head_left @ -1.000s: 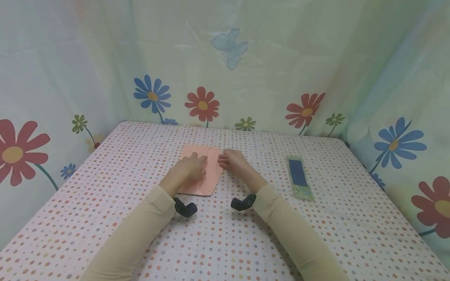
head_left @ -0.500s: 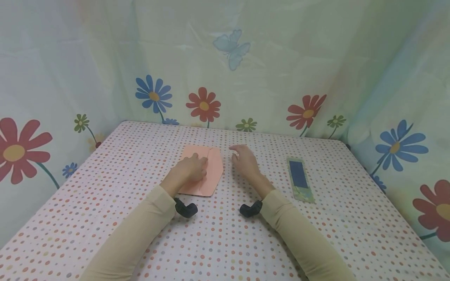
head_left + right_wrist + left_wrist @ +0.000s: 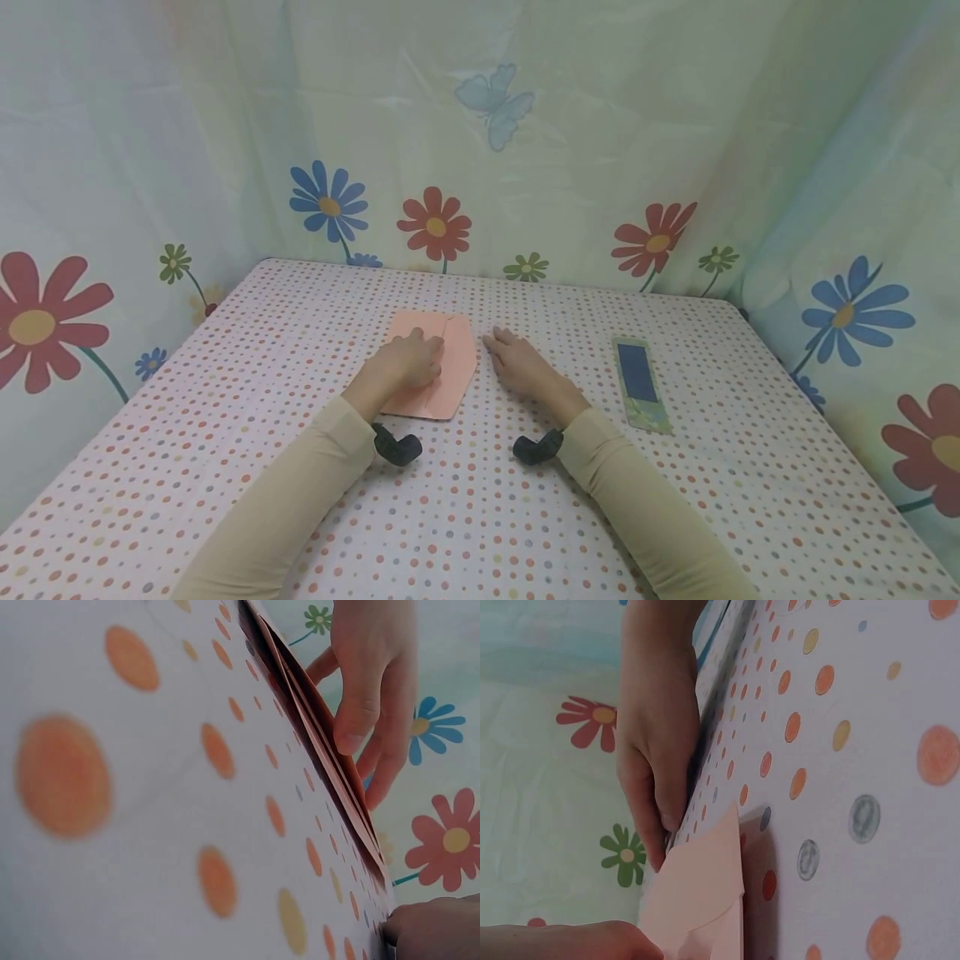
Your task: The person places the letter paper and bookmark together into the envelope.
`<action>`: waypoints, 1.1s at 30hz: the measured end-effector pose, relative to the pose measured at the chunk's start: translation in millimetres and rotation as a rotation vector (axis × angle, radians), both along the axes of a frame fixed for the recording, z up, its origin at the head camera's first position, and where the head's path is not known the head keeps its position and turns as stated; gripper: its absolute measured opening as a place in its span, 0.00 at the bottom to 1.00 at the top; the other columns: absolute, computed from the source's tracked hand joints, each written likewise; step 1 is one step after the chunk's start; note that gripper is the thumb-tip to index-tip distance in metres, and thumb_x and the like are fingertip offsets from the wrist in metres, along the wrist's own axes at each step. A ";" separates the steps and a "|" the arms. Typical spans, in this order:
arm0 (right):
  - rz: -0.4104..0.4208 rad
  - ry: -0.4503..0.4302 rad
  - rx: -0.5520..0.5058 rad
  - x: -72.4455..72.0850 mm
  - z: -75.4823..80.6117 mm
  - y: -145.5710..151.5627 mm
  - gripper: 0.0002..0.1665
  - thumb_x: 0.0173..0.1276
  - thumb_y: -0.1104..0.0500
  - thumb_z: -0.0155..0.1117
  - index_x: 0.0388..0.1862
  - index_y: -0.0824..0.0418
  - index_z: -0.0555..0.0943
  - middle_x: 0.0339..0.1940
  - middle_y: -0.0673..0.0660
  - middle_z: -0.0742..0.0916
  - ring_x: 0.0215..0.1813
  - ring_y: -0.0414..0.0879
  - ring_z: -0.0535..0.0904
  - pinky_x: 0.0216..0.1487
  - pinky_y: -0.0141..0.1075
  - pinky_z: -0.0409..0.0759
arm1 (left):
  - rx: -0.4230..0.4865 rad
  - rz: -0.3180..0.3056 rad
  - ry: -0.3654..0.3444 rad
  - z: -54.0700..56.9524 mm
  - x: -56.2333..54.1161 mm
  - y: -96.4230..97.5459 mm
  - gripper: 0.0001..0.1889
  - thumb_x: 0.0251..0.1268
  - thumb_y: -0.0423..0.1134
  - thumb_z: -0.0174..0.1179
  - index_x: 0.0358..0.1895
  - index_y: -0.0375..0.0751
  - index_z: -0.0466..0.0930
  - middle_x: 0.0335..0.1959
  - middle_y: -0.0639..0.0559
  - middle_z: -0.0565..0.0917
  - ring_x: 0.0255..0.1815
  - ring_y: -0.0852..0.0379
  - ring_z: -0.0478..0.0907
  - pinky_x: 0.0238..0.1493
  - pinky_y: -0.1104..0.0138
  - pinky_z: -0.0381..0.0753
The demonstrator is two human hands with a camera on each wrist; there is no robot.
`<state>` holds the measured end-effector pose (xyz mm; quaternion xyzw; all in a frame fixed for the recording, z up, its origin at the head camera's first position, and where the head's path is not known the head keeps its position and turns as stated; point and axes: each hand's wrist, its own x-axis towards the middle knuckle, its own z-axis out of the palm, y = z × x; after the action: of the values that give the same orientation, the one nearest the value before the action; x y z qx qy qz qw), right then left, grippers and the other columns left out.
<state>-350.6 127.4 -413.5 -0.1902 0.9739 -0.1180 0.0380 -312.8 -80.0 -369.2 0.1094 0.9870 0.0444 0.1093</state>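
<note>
Pink paper envelope (image 3: 455,367) laid on the polka-dot tablecloth (image 3: 465,533), tapered end pointed right; it is touched from above by the left hand (image 3: 403,360), fingers loosely bent, nothing gripped. The right hand (image 3: 521,364) is held just right of the envelope, apart from it, fingers relaxed, nothing held; whether the tablecloth is touched there cannot be told. Well right of the envelope, a flat green-bordered piece with a dark-blue panel (image 3: 637,373) is laid, and beyond the envelope a flower-print curtain (image 3: 600,108) is hung.
</note>
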 end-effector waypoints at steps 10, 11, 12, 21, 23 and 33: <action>-0.016 0.029 0.064 8.6 4.1 13.3 0.31 0.77 0.47 0.36 0.76 0.52 0.55 0.78 0.60 0.53 0.79 0.56 0.45 0.74 0.57 0.43 | -0.001 -0.008 -0.001 2.1 -0.2 1.6 0.27 0.69 0.47 0.46 0.71 0.52 0.59 0.69 0.41 0.63 0.62 0.39 0.69 0.57 0.47 0.72; -0.030 0.034 0.078 10.1 5.9 17.3 0.31 0.76 0.46 0.36 0.76 0.52 0.55 0.78 0.60 0.53 0.79 0.57 0.44 0.74 0.58 0.42 | -0.003 -0.009 -0.002 2.5 -0.2 1.6 0.28 0.69 0.47 0.46 0.72 0.52 0.59 0.69 0.41 0.63 0.63 0.39 0.68 0.57 0.47 0.72; -0.048 0.033 0.084 11.5 8.3 21.6 0.32 0.76 0.46 0.37 0.76 0.52 0.55 0.78 0.60 0.52 0.79 0.57 0.42 0.73 0.59 0.41 | -0.004 -0.009 -0.002 2.9 -0.1 1.6 0.28 0.69 0.47 0.45 0.72 0.52 0.59 0.69 0.41 0.62 0.63 0.38 0.68 0.58 0.47 0.72; -0.114 -0.017 0.108 16.9 11.9 70.8 0.35 0.76 0.44 0.36 0.77 0.56 0.50 0.78 0.65 0.47 0.77 0.65 0.38 0.70 0.67 0.37 | -0.020 -0.025 0.003 4.7 1.6 2.4 0.25 0.70 0.46 0.46 0.69 0.49 0.63 0.67 0.40 0.65 0.60 0.39 0.70 0.56 0.48 0.73; -0.121 -0.041 0.110 17.5 10.3 77.0 0.36 0.76 0.43 0.35 0.77 0.57 0.49 0.78 0.66 0.47 0.77 0.67 0.37 0.69 0.68 0.37 | -0.022 -0.024 0.001 4.6 1.8 2.1 0.25 0.70 0.46 0.46 0.69 0.49 0.62 0.67 0.40 0.65 0.60 0.39 0.70 0.56 0.48 0.73; -0.147 0.016 0.116 16.7 16.9 99.1 0.37 0.77 0.42 0.33 0.77 0.59 0.46 0.77 0.68 0.46 0.77 0.67 0.38 0.69 0.68 0.41 | -0.008 -0.017 -0.004 0.2 0.9 1.4 0.26 0.69 0.46 0.46 0.70 0.50 0.62 0.67 0.40 0.64 0.59 0.40 0.70 0.56 0.48 0.72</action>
<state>-333.9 226.6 -396.6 -0.1167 0.9907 -0.0623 0.0322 -311.9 -78.6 -368.9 0.1174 0.9860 0.0395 0.1119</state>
